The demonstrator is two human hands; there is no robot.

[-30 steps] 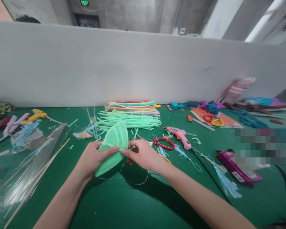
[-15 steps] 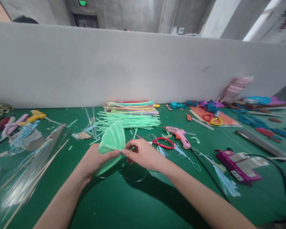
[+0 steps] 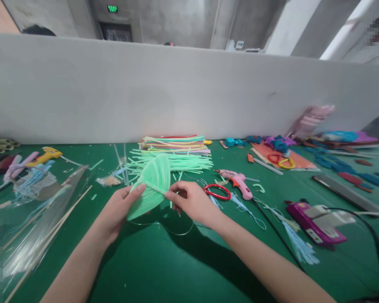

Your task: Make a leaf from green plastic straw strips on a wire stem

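A mint-green leaf-shaped piece (image 3: 150, 185), built up from fuzzy pipe cleaners side by side with a raised rib across it, is held above the table. My left hand (image 3: 121, 206) grips its left edge, thumb on the front face. At the right end of the rib, my right hand (image 3: 189, 202) pinches the piece between thumb and fingertips. A thin clear strand (image 3: 183, 232) loops below the piece between both hands. Behind it lies a pile of mint-green pipe cleaners (image 3: 189, 162). Red-handled scissors (image 3: 219, 192) rest just beyond my right hand.
A pink glue gun (image 3: 240, 183) lies right of the scissors, its black cord running forward. Farther right is a purple power strip (image 3: 316, 223). Blue tassels (image 3: 300, 240) lie between. On the left are a yellow glue gun (image 3: 47, 155) and clear plastic wrap (image 3: 41, 235). A white partition (image 3: 177, 88) closes the back.
The green piece has turned to show its face flatter and wider. My left thumb has shifted left, away from my right fingertips, which stay at the rib's end.
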